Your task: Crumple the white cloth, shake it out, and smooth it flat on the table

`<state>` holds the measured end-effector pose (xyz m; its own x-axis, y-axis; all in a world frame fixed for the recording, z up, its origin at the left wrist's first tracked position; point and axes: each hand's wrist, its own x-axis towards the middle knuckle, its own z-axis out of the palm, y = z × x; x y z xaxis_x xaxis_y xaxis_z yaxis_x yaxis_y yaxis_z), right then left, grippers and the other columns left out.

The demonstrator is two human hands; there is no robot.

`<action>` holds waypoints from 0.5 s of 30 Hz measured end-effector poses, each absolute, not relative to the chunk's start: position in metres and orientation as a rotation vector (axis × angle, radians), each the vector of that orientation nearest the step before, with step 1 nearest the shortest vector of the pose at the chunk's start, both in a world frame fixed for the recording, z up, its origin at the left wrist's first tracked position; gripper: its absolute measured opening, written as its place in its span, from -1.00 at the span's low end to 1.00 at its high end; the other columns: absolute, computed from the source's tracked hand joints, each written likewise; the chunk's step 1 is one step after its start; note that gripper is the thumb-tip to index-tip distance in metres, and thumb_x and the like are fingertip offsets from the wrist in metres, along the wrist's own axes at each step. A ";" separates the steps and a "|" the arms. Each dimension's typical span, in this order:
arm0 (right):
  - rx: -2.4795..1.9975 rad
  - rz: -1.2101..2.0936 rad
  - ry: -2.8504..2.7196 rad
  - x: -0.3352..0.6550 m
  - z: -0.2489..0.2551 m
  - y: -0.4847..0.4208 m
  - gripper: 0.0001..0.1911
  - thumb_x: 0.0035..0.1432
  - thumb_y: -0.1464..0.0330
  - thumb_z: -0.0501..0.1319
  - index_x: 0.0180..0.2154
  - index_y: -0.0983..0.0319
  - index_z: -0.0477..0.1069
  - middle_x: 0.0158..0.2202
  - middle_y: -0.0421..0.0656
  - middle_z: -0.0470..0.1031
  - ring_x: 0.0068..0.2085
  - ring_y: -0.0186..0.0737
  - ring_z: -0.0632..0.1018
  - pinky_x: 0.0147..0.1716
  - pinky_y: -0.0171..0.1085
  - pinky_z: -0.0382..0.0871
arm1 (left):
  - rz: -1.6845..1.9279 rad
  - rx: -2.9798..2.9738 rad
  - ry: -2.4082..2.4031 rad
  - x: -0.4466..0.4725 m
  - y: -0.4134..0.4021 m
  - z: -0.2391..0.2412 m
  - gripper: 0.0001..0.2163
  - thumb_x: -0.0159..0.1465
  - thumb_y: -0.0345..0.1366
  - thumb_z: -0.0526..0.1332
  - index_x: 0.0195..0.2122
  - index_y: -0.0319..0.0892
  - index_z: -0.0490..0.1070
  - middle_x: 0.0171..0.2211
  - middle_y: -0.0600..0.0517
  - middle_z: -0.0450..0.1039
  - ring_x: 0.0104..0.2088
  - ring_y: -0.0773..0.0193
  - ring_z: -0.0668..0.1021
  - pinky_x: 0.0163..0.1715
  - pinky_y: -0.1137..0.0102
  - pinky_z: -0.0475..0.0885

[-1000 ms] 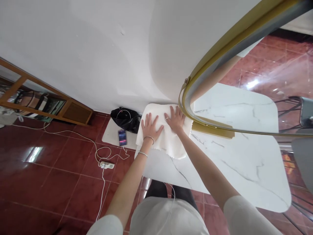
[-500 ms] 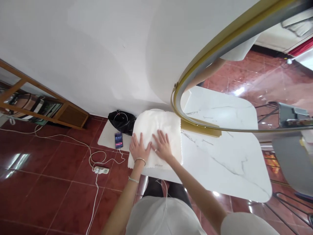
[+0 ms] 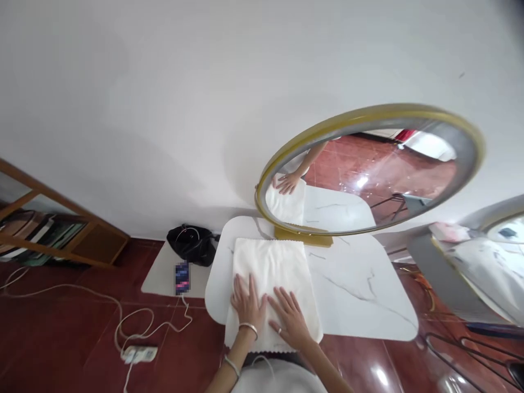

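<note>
Both hands have slid back toward the near edge of the tabletop since a second ago, when they were pressed up at the far end of the cloth by the mirror. Whole view has tipped up too, so way more wall and the full oval mirror show now.

Left hand [image 3: 246, 303] is flat on the white towel [image 3: 272, 278], fingers spread wide, palm down, not gripping anything. Bracelet on that wrist. Right hand [image 3: 290, 316] is the same deal, flat and splayed just beside the left one, with a ring on one finger. Both sit on the near part of the towel.

Towel lies spread out over the left part of the white marble tabletop [image 3: 360, 295], running from the mirror's base to the near edge, where its scalloped hem hangs slightly over.

Gold-rimmed oval mirror [image 3: 368, 169] stands at the far edge against the white wall, and you can see a hand and the towel reflected in it.

Off the table's left side there's a black bag [image 3: 191, 244] on a low white board, a phone [image 3: 181, 277] next to it, and a white power strip [image 3: 139, 354] with cable on the red tile floor.
</note>
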<state>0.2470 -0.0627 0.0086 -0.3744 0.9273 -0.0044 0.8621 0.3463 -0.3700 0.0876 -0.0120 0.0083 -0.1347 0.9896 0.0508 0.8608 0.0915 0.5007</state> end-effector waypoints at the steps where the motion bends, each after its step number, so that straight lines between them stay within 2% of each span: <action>1: -1.619 0.518 -2.391 0.252 0.011 -0.062 -0.38 0.30 0.08 0.07 0.33 0.01 0.01 0.37 -0.14 0.00 0.36 0.00 0.07 0.28 0.14 0.08 | 0.684 1.755 2.084 0.089 -0.001 0.012 -0.41 0.25 -0.09 0.11 0.28 -0.21 0.16 0.36 -0.35 -0.10 0.34 -0.22 0.05 0.16 -0.17 0.15; 3: -1.615 0.634 -2.365 0.259 0.016 -0.060 -0.42 0.29 0.06 0.07 0.29 0.01 0.12 0.36 -0.14 0.04 0.36 -0.04 0.09 0.28 0.10 0.09 | 0.800 1.543 2.060 0.086 0.028 0.022 -0.35 0.22 -0.07 0.15 0.29 -0.25 0.10 0.33 -0.38 -0.04 0.32 -0.21 0.12 0.14 -0.15 0.21; 5: -1.617 0.743 -2.338 0.262 0.020 -0.059 -0.44 0.26 0.04 0.10 0.24 0.01 0.22 0.34 -0.14 0.08 0.35 -0.03 0.11 0.28 0.09 0.09 | 0.807 1.363 1.992 0.076 0.060 0.034 -0.33 0.21 -0.08 0.17 0.28 -0.29 0.08 0.21 -0.36 0.22 0.23 -0.12 0.30 0.09 -0.04 0.31; 7: -1.614 0.827 -2.315 0.262 0.024 -0.058 -0.44 0.23 0.04 0.15 0.22 0.01 0.27 0.34 -0.13 0.08 0.35 -0.01 0.11 0.28 0.10 0.07 | 0.726 1.291 1.919 0.064 0.088 0.047 -0.40 0.17 -0.09 0.22 0.18 -0.28 0.22 -0.05 -0.24 0.49 0.03 -0.03 0.51 -0.04 0.11 0.44; 8: -1.609 0.860 -2.303 0.262 0.026 -0.058 -0.44 0.21 0.05 0.18 0.21 0.01 0.29 0.34 -0.13 0.08 0.35 0.00 0.11 0.28 0.10 0.06 | 0.679 1.290 1.891 0.060 0.100 0.053 -0.47 0.15 -0.08 0.25 0.08 -0.27 0.32 -0.19 -0.17 0.55 -0.09 0.00 0.58 -0.12 0.17 0.48; 10: -1.593 0.918 -2.277 0.263 0.029 -0.057 -0.45 0.17 0.06 0.22 0.19 -0.01 0.31 0.33 -0.13 0.09 0.34 0.02 0.12 0.28 0.10 0.06 | 0.610 1.325 1.840 0.056 0.116 0.065 -0.64 0.11 -0.09 0.28 -0.17 -0.24 0.46 -0.37 -0.10 0.57 -0.25 0.03 0.62 -0.23 0.24 0.50; 12: -1.574 0.961 -2.241 0.265 0.030 -0.056 -0.46 0.14 0.06 0.25 0.16 -0.03 0.35 0.32 -0.14 0.12 0.33 0.02 0.14 0.28 0.09 0.06 | 0.575 1.383 1.785 0.064 0.122 0.080 -0.75 0.16 -0.12 0.23 -0.34 -0.23 0.48 -0.43 -0.10 0.56 -0.28 0.03 0.62 -0.25 0.27 0.49; 15: -1.530 0.983 -2.172 0.272 0.022 -0.057 -0.45 0.10 0.04 0.28 0.13 -0.04 0.38 0.28 -0.14 0.21 0.30 0.01 0.23 0.26 0.04 0.11 | 0.596 1.517 1.672 0.094 0.111 0.108 -0.71 0.26 -0.13 0.10 -0.35 -0.22 0.51 -0.40 -0.08 0.57 -0.23 0.05 0.61 -0.18 0.29 0.46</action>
<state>0.2724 -0.0573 0.0219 -0.3832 0.9141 -0.1328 0.7031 0.1954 -0.6837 0.0937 0.1107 0.1076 0.0226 0.9714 -0.2365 0.6029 0.1754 0.7783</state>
